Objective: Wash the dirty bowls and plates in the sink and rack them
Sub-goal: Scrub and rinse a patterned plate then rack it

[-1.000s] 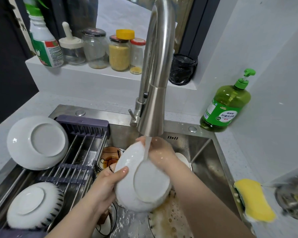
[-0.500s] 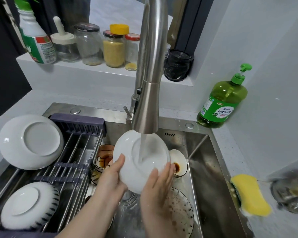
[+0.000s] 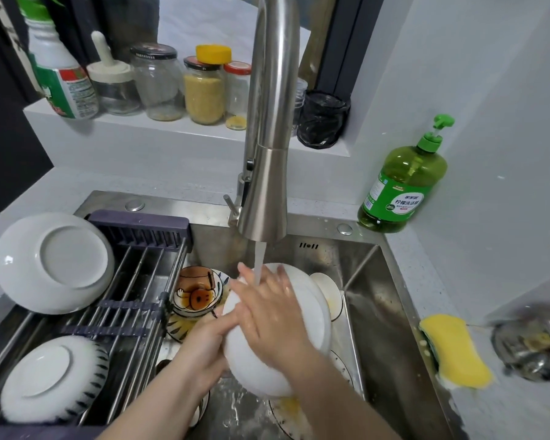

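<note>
Left hand point(image 3: 204, 347) grips white bowl point(image 3: 261, 376) under faucet point(image 3: 269, 173); right hand point(image 3: 267, 309) flat atop.

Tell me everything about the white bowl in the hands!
The white bowl is plain, glossy and wet, probably ceramic. It is tipped on its side above the sink, over dirty dishes, under the running tap water. The left hand holds its left edge; the right hand lies flat on it with fingers spread, where the water lands.

Rack point(image 3: 134, 296) left; sponge point(image 3: 456, 350), perhaps pot point(image 3: 534, 344), right
</note>
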Tool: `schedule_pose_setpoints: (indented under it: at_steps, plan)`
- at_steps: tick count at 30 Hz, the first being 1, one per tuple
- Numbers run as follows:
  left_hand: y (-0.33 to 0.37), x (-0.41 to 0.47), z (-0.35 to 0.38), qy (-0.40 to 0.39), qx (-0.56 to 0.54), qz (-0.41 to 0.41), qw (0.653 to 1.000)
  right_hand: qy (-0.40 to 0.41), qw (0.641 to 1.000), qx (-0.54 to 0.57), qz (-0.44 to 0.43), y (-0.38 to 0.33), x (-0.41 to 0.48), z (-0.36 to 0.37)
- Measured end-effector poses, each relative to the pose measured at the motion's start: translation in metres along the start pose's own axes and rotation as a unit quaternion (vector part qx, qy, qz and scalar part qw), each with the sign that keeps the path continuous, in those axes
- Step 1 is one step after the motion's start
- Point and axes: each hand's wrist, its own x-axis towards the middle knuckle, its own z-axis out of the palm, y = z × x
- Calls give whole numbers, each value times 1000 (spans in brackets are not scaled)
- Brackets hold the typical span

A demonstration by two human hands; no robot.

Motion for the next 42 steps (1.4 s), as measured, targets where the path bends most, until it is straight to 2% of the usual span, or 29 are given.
schedule_pose_setpoints:
  at_steps: [2, 3, 6, 8, 11, 13, 14, 15, 17, 19, 20, 22, 23, 26, 28, 29, 30, 32, 34, 35, 37, 41, 42]
  plan:
    - [-3, -3, -1, -2, -4, -8, 1000, -95, 995, -12, -6, 9, 13, -22]
    - [-3, -6, 0, -2, -5, -12, 1000, -103, 995, -6, 8, 12, 17, -28]
    - [-4, -5, -4, -15, -13, 6, 1000, -96, 979, 103, 151, 31, 22, -37]
    - [-1, -4, -10, -24, -21, 22, 999, -112, 926, 249, 261, 49, 20, -41]
    - [8, -2, -19, -16, -8, 31, 999, -119, 794, 437, 405, 61, 13, -39]
    - [11, 2, -16, 18, 74, 63, 995, -90, 752, 450, 472, 62, 9, -30]
    - [10, 5, -11, 57, 162, 94, 981, -75, 749, 439, 491, 62, 9, -26]
    - [9, 7, -3, 113, 264, 135, 948, -61, 757, 421, 496, 60, 10, -26]
    - [6, 13, 14, 208, 463, 217, 834, -48, 810, 357, 463, 55, 14, -30]
    - [9, 19, 37, 218, 600, 281, 717, -60, 874, 273, 398, 45, 17, -32]
    - [11, 23, 46, 201, 645, 322, 663, -59, 891, 246, 377, 40, 17, -30]
    - [14, 32, 56, 189, 679, 408, 580, -41, 889, 250, 380, 34, 16, -30]
    - [16, 37, 55, 169, 688, 435, 557, -27, 878, 273, 392, 35, 16, -31]
    - [16, 43, 48, 115, 711, 418, 553, -3, 856, 311, 413, 36, 16, -30]
    - [16, 40, 46, 142, 716, 422, 538, 1, 849, 322, 418, 33, 13, -28]
    - [19, 33, 48, 158, 705, 402, 563, 6, 841, 333, 426, 30, 12, -28]
    - [24, 28, 48, 181, 689, 359, 603, 12, 829, 348, 437, 29, 9, -27]
    - [34, 29, 37, 251, 617, 249, 704, 28, 801, 380, 461, 29, 5, -26]
    - [38, 28, 24, 258, 490, 139, 821, 37, 785, 399, 474, 30, 1, -24]
    - [38, 26, 19, 256, 423, 128, 860, 36, 781, 403, 476, 29, 0, -24]
    - [31, 23, 14, 265, 303, 151, 903, 45, 765, 421, 486, 26, 0, -25]
    - [-16, 7, 16, 264, 215, 140, 930, 108, 663, 486, 559, 29, 6, -36]
    - [-32, 2, 19, 248, 191, 136, 940, 112, 650, 493, 567, 31, 8, -39]
